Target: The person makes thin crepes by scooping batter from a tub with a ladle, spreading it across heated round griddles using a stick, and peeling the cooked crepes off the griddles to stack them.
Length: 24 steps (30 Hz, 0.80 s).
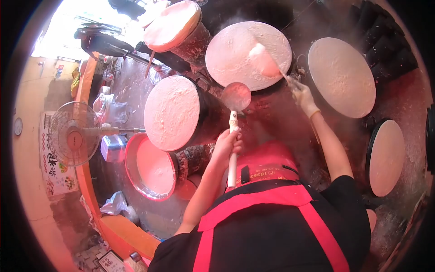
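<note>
My left hand (227,144) is wrapped around the pale handle of a ladle (236,96), whose round bowl points away from me near the griddle's front edge. My right hand (302,96), which looks gloved, grips the thin handle of a flat spreader (268,65). The spreader's blade rests on or just over the round griddle (226,56) at the far middle. Pale batter coats that griddle, and a whiter patch of batter (257,50) lies by the blade. Steam blurs the blade's edge.
More batter-covered round griddles stand at the left (172,113), right (342,77) and far right (386,158). A stack of pale flat rounds (174,25) sits at the back. A red-rimmed basin of batter (156,170) and a fan (74,136) stand left.
</note>
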Available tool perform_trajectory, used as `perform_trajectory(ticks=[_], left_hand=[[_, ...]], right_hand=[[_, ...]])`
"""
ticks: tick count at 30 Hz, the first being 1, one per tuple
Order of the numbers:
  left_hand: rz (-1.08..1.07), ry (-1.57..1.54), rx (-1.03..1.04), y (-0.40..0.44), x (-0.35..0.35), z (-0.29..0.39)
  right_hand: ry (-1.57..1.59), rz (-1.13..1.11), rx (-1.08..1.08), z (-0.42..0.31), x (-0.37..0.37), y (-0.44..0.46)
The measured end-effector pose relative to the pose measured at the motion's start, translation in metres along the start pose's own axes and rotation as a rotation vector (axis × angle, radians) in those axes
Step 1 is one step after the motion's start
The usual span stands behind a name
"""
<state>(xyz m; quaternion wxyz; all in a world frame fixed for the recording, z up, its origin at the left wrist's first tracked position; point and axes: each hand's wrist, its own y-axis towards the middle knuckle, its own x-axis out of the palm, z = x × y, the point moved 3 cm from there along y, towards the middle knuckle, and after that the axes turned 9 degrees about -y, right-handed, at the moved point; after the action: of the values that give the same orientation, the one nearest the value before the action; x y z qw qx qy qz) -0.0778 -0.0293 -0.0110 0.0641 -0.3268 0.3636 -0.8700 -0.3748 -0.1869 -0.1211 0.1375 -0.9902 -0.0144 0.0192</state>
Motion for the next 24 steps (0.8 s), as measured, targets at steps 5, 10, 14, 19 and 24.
perform_trajectory(ticks=[5, 10, 14, 19, 24], left_hand=[[0.010, 0.208, 0.096, 0.062, 0.016, 0.035], [0.091, 0.348, 0.010, 0.122, 0.055, 0.031], [0.035, -0.071, -0.127, 0.147, 0.074, 0.005], [-0.270, -0.278, -0.310, 0.046, 0.043, 0.064], [-0.169, -0.271, -0.637, 0.000, 0.005, 0.085]], right_hand=[[0.005, 0.039, -0.099, 0.012, -0.015, -0.042], [0.111, 0.139, 0.033, 0.038, 0.001, -0.051], [0.306, -0.148, 0.236, 0.040, 0.039, -0.072], [0.235, -0.160, -0.071, -0.019, 0.022, -0.091], [-0.324, 0.414, -0.407, 0.010, 0.033, -0.090]])
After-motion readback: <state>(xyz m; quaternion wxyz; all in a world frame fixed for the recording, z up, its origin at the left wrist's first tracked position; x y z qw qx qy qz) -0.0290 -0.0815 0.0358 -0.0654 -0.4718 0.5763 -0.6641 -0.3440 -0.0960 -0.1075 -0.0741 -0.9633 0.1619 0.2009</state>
